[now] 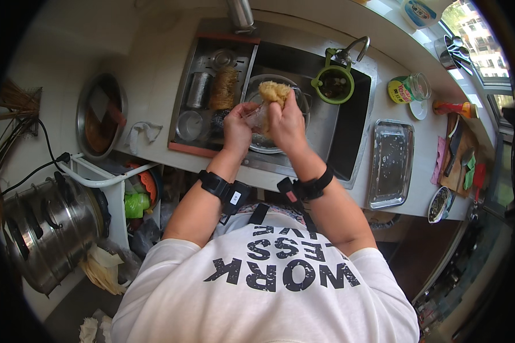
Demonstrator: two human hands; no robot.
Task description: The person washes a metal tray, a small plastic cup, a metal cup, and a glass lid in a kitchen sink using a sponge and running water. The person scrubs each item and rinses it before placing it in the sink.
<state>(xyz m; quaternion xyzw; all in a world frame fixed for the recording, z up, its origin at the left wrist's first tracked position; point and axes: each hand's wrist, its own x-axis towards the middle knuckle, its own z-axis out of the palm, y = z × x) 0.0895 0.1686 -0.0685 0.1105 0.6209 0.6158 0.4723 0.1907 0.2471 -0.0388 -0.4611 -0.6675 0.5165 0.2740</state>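
My left hand [238, 129] grips a transparent container [255, 116], probably a cup or jar; my fingers hide much of it. In my right hand [286, 122] is a yellowish loofah-like scrubber [274, 92], its frayed end sticking up past my fingers. Some of the same yellowish fibre shows lower down, against the container. Both hands meet above a round metal basin [269, 149] in the dark sink [322, 122]. Left of them, a metal draining tray [188, 58] bears a ridged amber jar [223, 88], a silvery cylindrical jar [199, 90] and a round transparent container [190, 125].
A green strainer [315, 82] hangs below the faucet [360, 42]. On the right counter lie a wet metal tray [392, 163], a labelled glass jar [407, 88] and a cutting board [472, 148]. A large metal pan [123, 103] leans at left, above a steamer pot [51, 227].
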